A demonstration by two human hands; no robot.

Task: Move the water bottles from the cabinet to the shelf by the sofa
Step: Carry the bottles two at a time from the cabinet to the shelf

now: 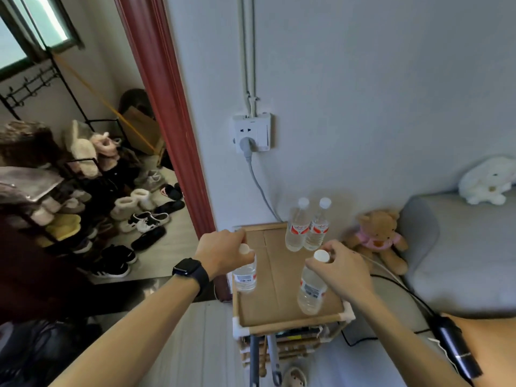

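Head view is showing the left hand (223, 254) curling its fingers round the neck of the left bottle (245, 277), just under its white cap, at the left edge of the shelf (279, 291). The right hand (342, 268) is gripping the right bottle (311, 291) at its cap, near the front right corner. Both bottles are standing upright, seemingly resting on the cardboard top, though the angle is making contact hard to judge. Two back bottles (297, 227) are standing upright and touching each other at the far side, by the wall. A teddy (379, 236) is sitting just beside the shelf, against the grey sofa (460, 261).
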